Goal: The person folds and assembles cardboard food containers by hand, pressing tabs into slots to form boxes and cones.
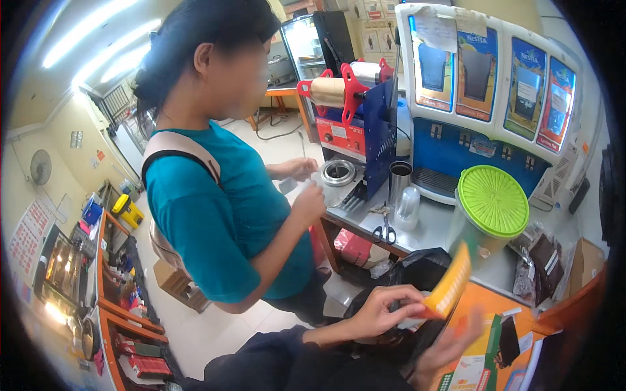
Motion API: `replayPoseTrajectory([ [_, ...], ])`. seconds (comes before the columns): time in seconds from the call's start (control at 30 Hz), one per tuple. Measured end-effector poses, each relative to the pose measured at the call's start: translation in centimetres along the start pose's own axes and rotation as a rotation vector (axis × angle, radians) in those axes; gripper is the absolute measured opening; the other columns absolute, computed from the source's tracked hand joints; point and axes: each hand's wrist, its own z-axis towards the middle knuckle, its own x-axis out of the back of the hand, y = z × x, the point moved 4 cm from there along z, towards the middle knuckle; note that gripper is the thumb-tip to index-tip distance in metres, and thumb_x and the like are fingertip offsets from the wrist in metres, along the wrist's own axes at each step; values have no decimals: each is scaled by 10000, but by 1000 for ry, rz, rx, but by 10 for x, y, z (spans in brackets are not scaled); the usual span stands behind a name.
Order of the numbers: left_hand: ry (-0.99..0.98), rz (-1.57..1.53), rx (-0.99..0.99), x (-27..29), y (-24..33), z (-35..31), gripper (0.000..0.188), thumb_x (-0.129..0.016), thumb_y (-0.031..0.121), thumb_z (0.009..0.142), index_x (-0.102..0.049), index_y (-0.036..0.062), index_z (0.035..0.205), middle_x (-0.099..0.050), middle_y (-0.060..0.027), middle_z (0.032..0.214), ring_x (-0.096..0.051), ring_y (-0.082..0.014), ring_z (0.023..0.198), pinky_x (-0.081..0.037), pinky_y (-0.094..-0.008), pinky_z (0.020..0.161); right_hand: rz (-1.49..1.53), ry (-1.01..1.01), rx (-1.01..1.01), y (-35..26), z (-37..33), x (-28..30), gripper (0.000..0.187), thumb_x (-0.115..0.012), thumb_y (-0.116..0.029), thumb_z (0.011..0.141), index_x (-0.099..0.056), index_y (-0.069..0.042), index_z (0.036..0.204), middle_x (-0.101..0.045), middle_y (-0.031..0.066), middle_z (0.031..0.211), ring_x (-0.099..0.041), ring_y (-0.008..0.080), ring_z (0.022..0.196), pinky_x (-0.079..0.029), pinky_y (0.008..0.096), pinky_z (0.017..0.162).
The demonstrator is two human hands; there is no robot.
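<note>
My left hand [386, 315] is closed, thumb and fingers pinching the lower end of a curved yellow-orange printed piece [450, 285]. It looks flat and thin, like a packet or card; which one I cannot tell. My right hand [451, 352] is just below and to the right of it, smeared by motion, so its grip cannot be made out. Beneath that hand, printed yellow and green packaging [476, 365] lies on an orange surface [479, 301]. Behind my left hand is a black plastic bag [427, 264].
A person in a teal shirt [208, 189] stands at left, handling something small and whitish. The metal counter [417, 240] holds scissors [385, 231], a steel tumbler [400, 182], a green-lidded container [493, 201], a red-and-blue cup sealer [345, 130] and a drink dispenser [482, 140].
</note>
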Motion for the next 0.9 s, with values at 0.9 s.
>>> replayPoseTrajectory([
  [0.9,-115,218,-239,116,94,-257,93,-688,103,733,-621,49,768,-504,-31,658,-414,-181,677,-308,-304,657,-348,-215,461,-259,-245,-27,226,-557,22,793,-500,-59,995,-573,140,996,-594,292,898,-475,470,847],
])
